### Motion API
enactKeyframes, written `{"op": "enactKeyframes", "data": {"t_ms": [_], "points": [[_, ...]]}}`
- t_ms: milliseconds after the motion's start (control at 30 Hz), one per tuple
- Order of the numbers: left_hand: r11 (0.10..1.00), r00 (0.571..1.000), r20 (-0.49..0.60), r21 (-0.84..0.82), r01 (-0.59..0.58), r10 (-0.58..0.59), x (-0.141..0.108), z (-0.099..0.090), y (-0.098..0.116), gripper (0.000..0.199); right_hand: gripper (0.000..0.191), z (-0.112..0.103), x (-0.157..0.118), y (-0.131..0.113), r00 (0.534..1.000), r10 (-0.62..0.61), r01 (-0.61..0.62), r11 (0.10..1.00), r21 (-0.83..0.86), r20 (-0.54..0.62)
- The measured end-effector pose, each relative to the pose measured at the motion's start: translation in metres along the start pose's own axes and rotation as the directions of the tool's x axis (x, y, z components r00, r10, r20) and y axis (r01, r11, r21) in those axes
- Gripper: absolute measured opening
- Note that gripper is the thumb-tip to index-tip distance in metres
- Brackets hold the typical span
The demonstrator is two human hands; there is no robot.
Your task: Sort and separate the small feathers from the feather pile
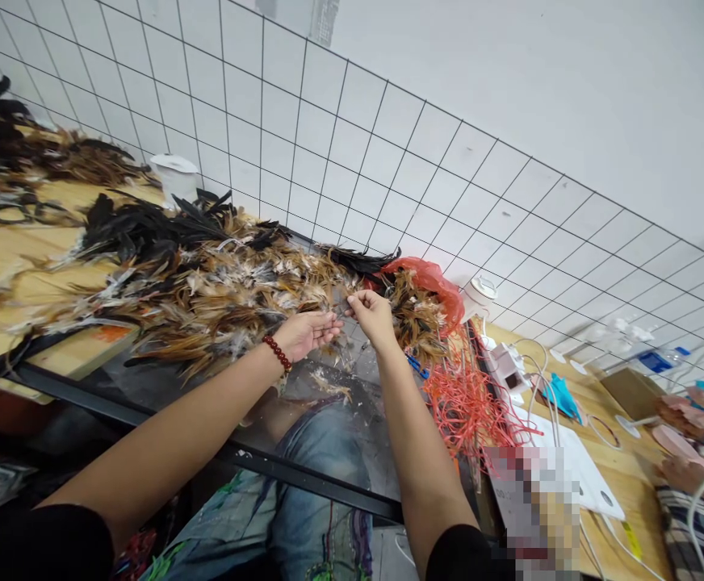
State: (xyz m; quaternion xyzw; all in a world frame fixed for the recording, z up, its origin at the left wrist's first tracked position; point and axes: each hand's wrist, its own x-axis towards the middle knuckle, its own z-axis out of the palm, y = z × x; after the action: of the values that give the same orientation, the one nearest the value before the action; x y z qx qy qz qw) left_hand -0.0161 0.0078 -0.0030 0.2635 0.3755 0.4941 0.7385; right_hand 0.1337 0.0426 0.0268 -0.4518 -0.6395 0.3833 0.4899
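Observation:
A large heap of brown and tan feathers [224,290] covers the dark glass-like tabletop, with long black feathers [140,230] at its back left. My left hand [311,334], a bead bracelet on its wrist, is palm up at the heap's front right, fingers bent and close together; what it holds, if anything, is too small to name. Just right of it, my right hand [369,313] pinches with thumb and forefinger; the item between them cannot be made out. More brown feathers [416,311] lie in a red plastic bag [433,282] beyond my right hand.
Tangled red strings [467,399] lie right of my right forearm, near a blue tool [417,367]. A black wire grid [340,153] stands behind the table. White spools stand at the back. At the far right are cables, a white board [576,468] and another person's plaid sleeve [691,524].

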Motion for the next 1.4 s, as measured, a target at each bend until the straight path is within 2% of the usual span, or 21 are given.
{"op": "enactKeyframes", "data": {"t_ms": [133,267,400,500,567,667,767,833,900,967,1067,1233,1333,1400], "points": [[1.000,1.000,-0.008,0.022,-0.006,0.006,-0.002,0.001,0.000,0.006,0.017,0.003,-0.001,0.000,1.000,-0.024,0.024,0.996,-0.085,0.008],[0.994,0.998,0.039,0.098,-0.051,0.047,-0.005,0.005,-0.001,0.003,0.016,0.004,-0.001,0.000,0.999,-0.011,0.014,0.997,-0.077,0.030],[0.987,0.995,0.072,0.136,-0.083,0.073,-0.009,0.007,0.000,0.009,0.020,0.001,0.000,-0.006,0.994,0.103,-0.105,0.980,0.170,0.022],[0.990,0.997,0.064,0.128,-0.060,0.052,-0.010,0.008,0.002,0.009,0.027,-0.007,0.000,-0.013,0.984,0.173,-0.144,0.905,0.401,-0.038],[0.991,0.998,0.051,0.128,-0.034,0.027,-0.011,0.008,0.004,0.010,0.030,-0.014,0.000,-0.016,0.979,0.197,-0.150,0.871,0.468,-0.053],[0.991,0.999,0.047,0.134,-0.028,0.022,-0.011,0.009,0.004,0.012,0.032,-0.021,-0.001,-0.016,0.978,0.209,-0.197,0.905,0.377,0.009],[0.985,0.997,0.066,0.166,-0.055,0.045,-0.010,0.009,0.001,0.012,0.036,-0.020,-0.005,-0.013,0.964,0.204,-0.237,0.950,0.205,0.171],[0.971,0.996,0.058,0.226,-0.083,0.071,-0.009,0.009,-0.001,0.013,0.036,-0.017,-0.007,-0.012,0.940,0.185,-0.224,0.969,0.108,0.288],[0.948,0.994,0.045,0.297,-0.112,0.103,-0.008,0.008,-0.004,0.015,0.038,-0.014,-0.008,-0.012,0.930,0.145,-0.170,0.984,0.047,0.337],[0.931,0.992,0.044,0.341,-0.130,0.122,-0.008,0.008,-0.005,0.017,0.042,-0.013,-0.008,-0.013,0.948,0.107,-0.127,0.991,0.047,0.301],[0.929,0.991,0.066,0.345,-0.131,0.115,-0.008,0.009,-0.005,0.018,0.043,-0.013,-0.006,-0.013,0.969,0.101,-0.126,0.987,0.099,0.226],[0.939,0.991,0.123,0.330,-0.093,0.055,-0.010,0.010,-0.005,0.016,0.040,-0.011,-0.005,-0.013,0.971,0.075,-0.101,0.989,0.104,0.229],[0.967,0.989,0.147,0.250,-0.051,0.014,-0.008,0.007,-0.004,0.012,0.033,-0.010,-0.005,-0.011,0.968,0.082,-0.117,0.984,0.137,0.239],[0.990,0.991,0.137,0.136,-0.022,0.003,-0.005,0.004,-0.003,0.007,0.040,-0.010,-0.005,-0.009,0.965,0.085,-0.120,0.984,0.130,0.247]]}}
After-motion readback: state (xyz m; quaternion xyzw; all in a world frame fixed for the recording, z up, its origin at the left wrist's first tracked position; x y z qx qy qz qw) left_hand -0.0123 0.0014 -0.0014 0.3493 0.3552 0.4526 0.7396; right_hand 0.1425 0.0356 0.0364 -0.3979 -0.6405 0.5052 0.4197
